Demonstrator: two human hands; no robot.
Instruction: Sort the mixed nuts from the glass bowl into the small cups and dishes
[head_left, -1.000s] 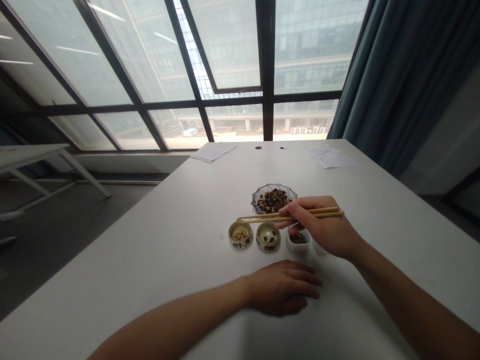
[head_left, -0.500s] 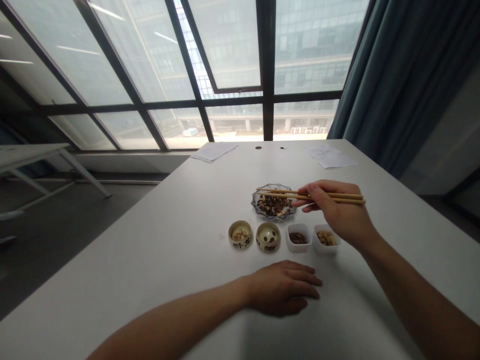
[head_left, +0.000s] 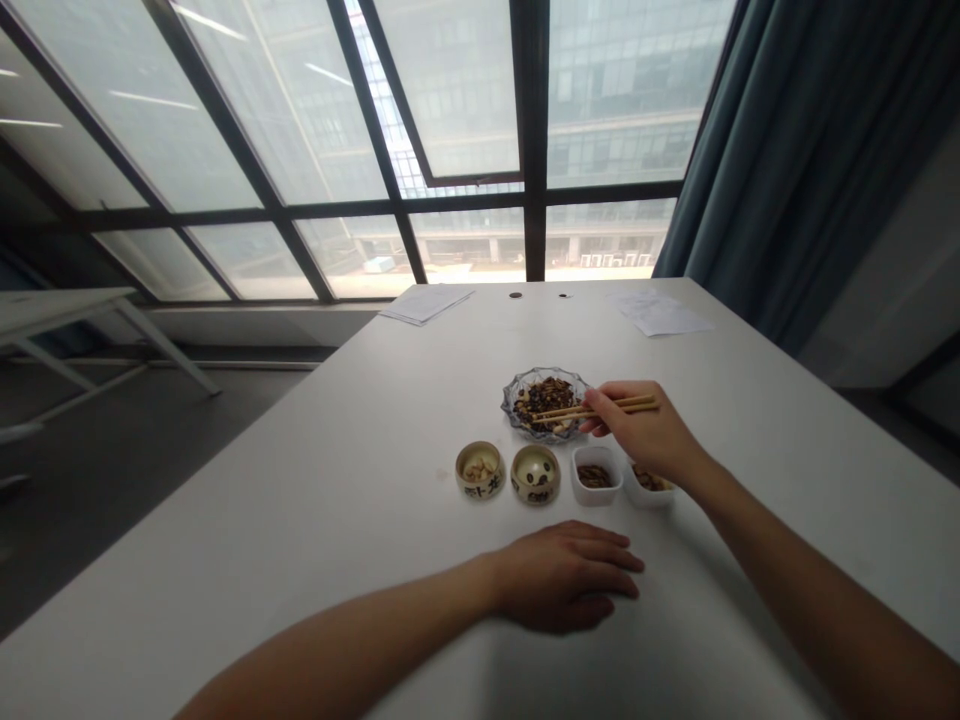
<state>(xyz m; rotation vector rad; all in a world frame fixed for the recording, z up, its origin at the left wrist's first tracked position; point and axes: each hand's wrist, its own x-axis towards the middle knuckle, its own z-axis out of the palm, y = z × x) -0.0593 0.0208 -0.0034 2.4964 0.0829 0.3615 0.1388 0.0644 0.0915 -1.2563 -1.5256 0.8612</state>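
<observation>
A pair of wooden chopsticks (head_left: 634, 404) is in the grip of my right hand (head_left: 637, 425), tips over the mixed dark and pale pieces in a scalloped glass bowl (head_left: 510, 418). Nearer me stand two round beige bowls in a row: the left bowl (head_left: 480, 492) has pale pieces, the other bowl (head_left: 535, 494) a few dark seeds. Beside them, one white square cup (head_left: 597, 496) contains dark brown slivers. The rightmost white cup (head_left: 646, 497), with yellowish-brown pieces, is partly hidden by my right hand. My left hand (head_left: 562, 575) lies flat on the table, fingers spread, holding nothing.
The white table (head_left: 337, 480) reaches toward the windows. Paper sheets lie at its far left (head_left: 426, 304) and far right (head_left: 664, 312). Two small dark round spots are on the far part. A blue curtain (head_left: 780, 160) hangs at right; another table (head_left: 67, 305) stands at left.
My right hand has moved left and down with the chopsticks, bringing their tips lower over the glass bowl. It now covers more of the rightmost cup. My left hand has stayed in place.
</observation>
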